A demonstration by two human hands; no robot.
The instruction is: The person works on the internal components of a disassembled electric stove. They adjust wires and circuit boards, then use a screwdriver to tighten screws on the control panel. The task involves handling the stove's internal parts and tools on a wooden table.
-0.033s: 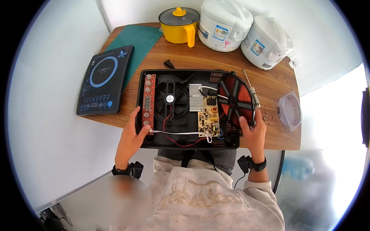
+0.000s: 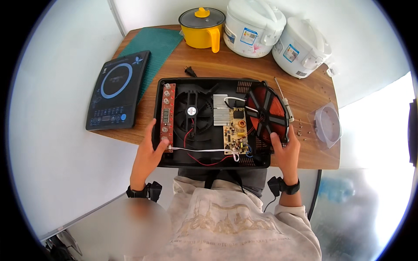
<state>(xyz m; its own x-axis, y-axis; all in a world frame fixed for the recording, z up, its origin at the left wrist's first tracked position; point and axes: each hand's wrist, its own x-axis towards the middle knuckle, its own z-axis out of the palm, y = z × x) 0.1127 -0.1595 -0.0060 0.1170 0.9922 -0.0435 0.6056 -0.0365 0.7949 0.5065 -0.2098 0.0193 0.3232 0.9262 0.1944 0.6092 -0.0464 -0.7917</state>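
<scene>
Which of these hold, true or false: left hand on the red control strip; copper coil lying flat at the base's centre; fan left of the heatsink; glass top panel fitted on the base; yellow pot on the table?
1. The left hand touches the narrow red control board. True.
2. The round copper-red coil lies flat at the centre. False: it is tilted up at the right edge of the open black cooker base, by the right hand.
3. The black fan sits left of the silver finned heatsink. True.
4. The black glass top panel is fitted. False: it lies apart, left.
5. A yellow lidded pot stands on the wooden table. True.
</scene>
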